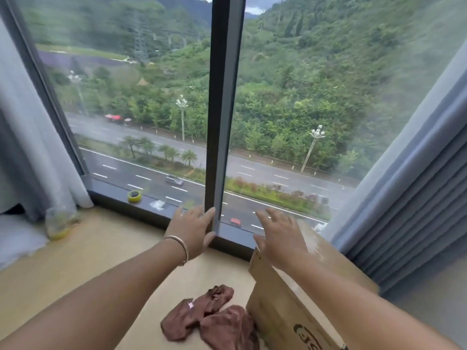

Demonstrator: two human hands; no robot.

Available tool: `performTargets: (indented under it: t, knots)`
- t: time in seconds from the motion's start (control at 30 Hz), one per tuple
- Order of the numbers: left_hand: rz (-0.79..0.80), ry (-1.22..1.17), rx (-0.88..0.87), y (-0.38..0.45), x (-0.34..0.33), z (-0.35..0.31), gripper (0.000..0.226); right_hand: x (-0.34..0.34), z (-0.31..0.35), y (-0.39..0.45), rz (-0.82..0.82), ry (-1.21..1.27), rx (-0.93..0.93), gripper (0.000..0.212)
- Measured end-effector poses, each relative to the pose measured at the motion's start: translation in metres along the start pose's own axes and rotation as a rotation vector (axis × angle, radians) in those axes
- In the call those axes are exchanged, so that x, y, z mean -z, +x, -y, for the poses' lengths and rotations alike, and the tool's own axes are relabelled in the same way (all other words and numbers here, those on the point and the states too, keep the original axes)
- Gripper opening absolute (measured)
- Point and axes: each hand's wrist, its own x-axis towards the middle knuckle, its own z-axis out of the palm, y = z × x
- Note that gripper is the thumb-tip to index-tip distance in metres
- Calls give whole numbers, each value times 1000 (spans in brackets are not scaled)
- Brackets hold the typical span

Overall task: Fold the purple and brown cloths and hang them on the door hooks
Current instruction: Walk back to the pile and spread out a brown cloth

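Beside the half-legible printed cardboard box, both hands spread, holding nothing.

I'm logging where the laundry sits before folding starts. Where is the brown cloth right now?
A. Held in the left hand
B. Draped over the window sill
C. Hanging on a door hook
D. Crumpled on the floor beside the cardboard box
D: the brown cloth lies crumpled on the floor next to the cardboard box, while the left hand and right hand reach toward the window, holding nothing.
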Motion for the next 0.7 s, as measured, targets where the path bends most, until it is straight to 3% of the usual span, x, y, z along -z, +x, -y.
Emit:
performTargets:
  t: [0.3,0.7]
  knots:
    - [348,22,182,-46,-175,5,65,-196,15,11,301,60,234,60]
    - [593,-212,203,-109,-502,-41,62,-509,-27,-57,669,-10,108,68]
